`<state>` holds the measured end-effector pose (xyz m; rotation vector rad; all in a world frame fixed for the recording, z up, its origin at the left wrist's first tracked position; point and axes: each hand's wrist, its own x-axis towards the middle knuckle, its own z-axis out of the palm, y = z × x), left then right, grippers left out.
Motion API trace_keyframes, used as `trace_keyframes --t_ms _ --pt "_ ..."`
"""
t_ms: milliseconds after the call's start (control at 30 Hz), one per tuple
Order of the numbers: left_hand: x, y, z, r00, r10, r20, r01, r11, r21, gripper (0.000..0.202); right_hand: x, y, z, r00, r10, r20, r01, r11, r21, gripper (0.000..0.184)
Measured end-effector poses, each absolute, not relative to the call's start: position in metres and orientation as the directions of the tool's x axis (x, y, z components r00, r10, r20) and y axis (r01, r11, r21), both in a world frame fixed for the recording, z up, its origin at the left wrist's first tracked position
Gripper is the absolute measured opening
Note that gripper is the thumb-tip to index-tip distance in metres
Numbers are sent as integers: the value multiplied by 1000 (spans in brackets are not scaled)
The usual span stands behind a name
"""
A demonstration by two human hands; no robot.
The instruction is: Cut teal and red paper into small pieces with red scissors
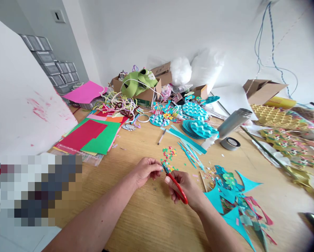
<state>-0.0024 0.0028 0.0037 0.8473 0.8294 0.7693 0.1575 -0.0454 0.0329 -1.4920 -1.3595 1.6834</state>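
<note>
My right hand (pixel 185 183) is wrapped round the red handles of a pair of scissors (pixel 178 187), blades pointing up and to the left. Close to the blade tips, my left hand (pixel 145 171) is closed in a pinch; whatever sits between its fingertips is too small to name. Just beyond both hands lies a loose cluster of tiny red, yellow and green paper cutouts (pixel 169 152). Thin blue paper strips (pixel 190 154) lie to its right. Blue paper scraps (pixel 237 217) are heaped beside my right forearm.
Coloured paper sheets (pixel 99 138) are stacked at left, near a white board (pixel 28 105). A pen (pixel 161 136), blue wavy discs (pixel 199 128), a steel flask (pixel 234 122) and a tape roll (pixel 230 143) lie beyond the hands. Cardboard boxes (pixel 263 91) line the wall.
</note>
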Motion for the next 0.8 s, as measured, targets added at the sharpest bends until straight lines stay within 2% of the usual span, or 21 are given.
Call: trace_keyframes --t_ms 800 --pt "-2 1 5 471 833 -289 -246 439 864 15 158 -45 31 -288 870 -401 215 -349 -912 41"
